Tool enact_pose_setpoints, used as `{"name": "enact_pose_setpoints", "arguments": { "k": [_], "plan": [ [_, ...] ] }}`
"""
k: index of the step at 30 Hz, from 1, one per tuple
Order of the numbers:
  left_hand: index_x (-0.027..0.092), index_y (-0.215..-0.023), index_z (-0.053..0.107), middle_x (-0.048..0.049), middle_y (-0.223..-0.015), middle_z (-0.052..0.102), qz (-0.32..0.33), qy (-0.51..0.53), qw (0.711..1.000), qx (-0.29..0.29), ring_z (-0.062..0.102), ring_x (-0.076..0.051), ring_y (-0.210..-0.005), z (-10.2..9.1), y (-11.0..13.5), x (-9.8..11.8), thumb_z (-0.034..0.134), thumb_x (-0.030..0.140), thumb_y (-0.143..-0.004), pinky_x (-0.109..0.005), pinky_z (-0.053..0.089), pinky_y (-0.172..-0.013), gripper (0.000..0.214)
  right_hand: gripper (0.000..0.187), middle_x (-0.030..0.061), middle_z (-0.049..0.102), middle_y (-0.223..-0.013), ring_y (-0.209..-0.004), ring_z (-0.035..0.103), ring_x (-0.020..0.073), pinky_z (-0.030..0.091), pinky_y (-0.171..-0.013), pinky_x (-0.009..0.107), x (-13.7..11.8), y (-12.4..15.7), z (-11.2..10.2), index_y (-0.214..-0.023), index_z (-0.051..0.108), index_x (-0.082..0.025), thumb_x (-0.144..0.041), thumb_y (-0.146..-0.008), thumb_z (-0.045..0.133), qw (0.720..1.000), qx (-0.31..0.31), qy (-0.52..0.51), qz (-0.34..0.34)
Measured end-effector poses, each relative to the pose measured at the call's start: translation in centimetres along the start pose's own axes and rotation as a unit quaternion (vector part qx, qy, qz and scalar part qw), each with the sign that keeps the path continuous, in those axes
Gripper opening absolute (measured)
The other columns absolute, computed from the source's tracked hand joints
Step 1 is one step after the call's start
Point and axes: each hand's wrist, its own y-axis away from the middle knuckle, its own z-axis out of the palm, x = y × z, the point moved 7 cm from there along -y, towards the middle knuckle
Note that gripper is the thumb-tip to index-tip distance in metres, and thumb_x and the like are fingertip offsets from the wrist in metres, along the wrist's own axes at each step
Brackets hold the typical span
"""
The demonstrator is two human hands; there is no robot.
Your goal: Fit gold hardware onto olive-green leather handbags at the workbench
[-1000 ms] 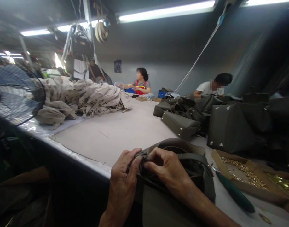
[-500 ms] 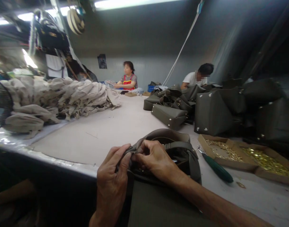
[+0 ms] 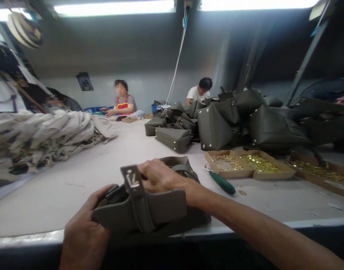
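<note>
A dark olive handbag (image 3: 168, 206) lies at the table's front edge, its upper rim turned toward me. A strap tab (image 3: 131, 182) with a metal fitting stands up from its middle. My left hand (image 3: 89, 221) is closed round the bag's left end, thumb on top. Over the bag's opening, my right hand (image 3: 160, 176) has its fingers curled behind the tab, gripping the bag; the fingertips are partly hidden. To the right of the bag lies a green-handled tool (image 3: 222, 183) with a thin metal tip, apart from both hands.
Cardboard trays (image 3: 273, 165) of small gold-coloured metal parts stand on the right. Behind them are piled several dark handbags (image 3: 217, 125). A heap of pale fabric pieces (image 3: 42, 138) lies at left. Co-workers sit across the table (image 3: 126, 144). A white cord (image 3: 177, 56) hangs down.
The view has swung right. The bag has been turned so its strap tab faces me. My left hand has moved to its left end, and my right hand now reaches over the opening.
</note>
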Motion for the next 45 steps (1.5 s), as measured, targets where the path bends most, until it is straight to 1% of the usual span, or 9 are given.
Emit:
{"name": "enact_pose_setpoints", "arguments": {
  "k": [5, 9, 12, 16, 19, 23, 27, 32, 45],
  "plan": [
    [0.025, -0.106, 0.065, -0.0013, -0.094, 0.071, 0.096, -0.024, 0.995, 0.017, 0.066, -0.022, -0.086, -1.3, -3.4, 2.0, 0.053, 0.038, -0.075, -0.027, 0.051, -0.074, 0.036, 0.009, 0.0021, 0.066, -0.073, -0.065, 0.058, 0.0122, 0.04, -0.062, 0.023, -0.7, 3.3, -8.9, -0.079, 0.069, -0.014, -0.021, -0.084, 0.065, 0.978, 0.19, 0.088, 0.01],
    [0.025, -0.107, 0.065, -0.0022, -0.103, 0.07, 0.174, 0.031, 0.984, -0.021, 0.065, -0.021, -0.093, -0.2, -7.4, 6.4, 0.055, 0.036, -0.077, -0.026, 0.05, -0.081, 0.033, 0.031, 0.0068, 0.07, -0.098, -0.091, 0.064, 0.0218, 0.046, -0.08, 0.032, 1.8, 6.2, -11.5, -0.101, 0.069, -0.017, -0.04, -0.082, 0.067, 0.974, 0.224, 0.038, 0.021],
    [0.023, -0.105, 0.067, -0.0053, -0.107, 0.07, 0.24, 0.079, 0.959, -0.126, 0.063, -0.023, -0.101, 3.3, -10.3, 10.0, 0.059, 0.04, -0.078, -0.031, 0.05, -0.089, 0.033, 0.052, 0.0128, 0.061, -0.124, -0.112, 0.058, 0.027, 0.048, -0.089, 0.041, 4.2, 7.5, -9.9, -0.123, 0.06, -0.016, -0.05, -0.084, 0.059, 0.974, 0.209, -0.066, 0.053],
    [0.019, -0.098, 0.07, -0.0113, -0.115, 0.066, 0.262, 0.108, 0.918, -0.276, 0.06, -0.028, -0.109, 6.5, -12.7, 13.1, 0.068, 0.046, -0.071, -0.04, 0.05, -0.094, 0.038, 0.065, 0.0164, 0.053, -0.133, -0.123, 0.05, 0.0286, 0.04, -0.104, 0.047, 5.5, 7.7, -4.1, -0.134, 0.049, -0.011, -0.036, -0.077, 0.068, 0.967, 0.201, -0.114, 0.106],
    [0.019, -0.1, 0.069, -0.0086, -0.111, 0.068, 0.239, 0.078, 0.949, -0.187, 0.062, -0.025, -0.105, 2.4, -12.2, 15.0, 0.068, 0.048, -0.071, -0.039, 0.051, -0.094, 0.041, 0.073, 0.0154, 0.045, -0.142, -0.132, 0.039, 0.0285, 0.033, -0.112, 0.049, 5.1, 6.9, 0.0, -0.141, 0.041, -0.012, -0.021, -0.073, 0.066, 0.962, 0.236, -0.075, 0.116],
    [0.02, -0.088, 0.07, -0.0022, -0.092, 0.07, 0.31, -0.004, 0.951, -0.02, 0.064, -0.019, -0.088, -3.9, -5.2, 18.1, 0.057, 0.05, -0.081, -0.028, 0.054, -0.075, 0.034, 0.074, 0.0156, 0.035, -0.149, -0.138, 0.029, 0.0335, 0.027, -0.114, 0.056, 3.7, 5.6, 3.2, -0.144, 0.036, -0.012, -0.012, -0.073, 0.058, 0.957, 0.273, 0.018, 0.097],
    [0.025, -0.076, 0.065, -0.0026, -0.075, 0.067, 0.262, -0.078, 0.945, -0.182, 0.062, -0.018, -0.067, 0.8, 0.0, 14.2, 0.042, 0.049, -0.088, -0.025, 0.05, -0.057, 0.036, 0.067, 0.0201, 0.039, -0.145, -0.136, 0.034, 0.0354, 0.031, -0.11, 0.06, 3.6, 5.5, 4.6, -0.144, 0.034, -0.008, -0.014, -0.079, 0.052, 0.942, 0.331, 0.011, 0.056],
    [0.021, -0.087, 0.064, -0.0066, -0.087, 0.067, 0.124, -0.063, 0.978, -0.157, 0.063, -0.022, -0.086, 3.7, -2.3, 6.6, 0.04, 0.051, -0.089, -0.03, 0.05, -0.076, 0.038, 0.065, 0.0186, 0.045, -0.141, -0.133, 0.04, 0.0281, 0.04, -0.109, 0.05, 5.2, 6.7, 6.0, -0.143, 0.031, -0.009, -0.017, -0.081, 0.05, 0.915, 0.388, -0.09, 0.06],
    [0.017, -0.063, 0.049, 0.0032, -0.051, 0.048, -0.022, 0.011, 0.97, -0.243, 0.045, -0.012, -0.048, 7.8, -4.7, 5.4, 0.058, 0.064, -0.073, -0.023, 0.031, -0.049, 0.049, 0.073, 0.0219, 0.048, -0.135, -0.128, 0.042, 0.0341, 0.046, -0.1, 0.055, 4.2, 7.4, 7.2, -0.141, 0.028, -0.006, -0.011, -0.073, 0.055, 0.904, 0.426, 0.043, -0.015]
  ]
}}
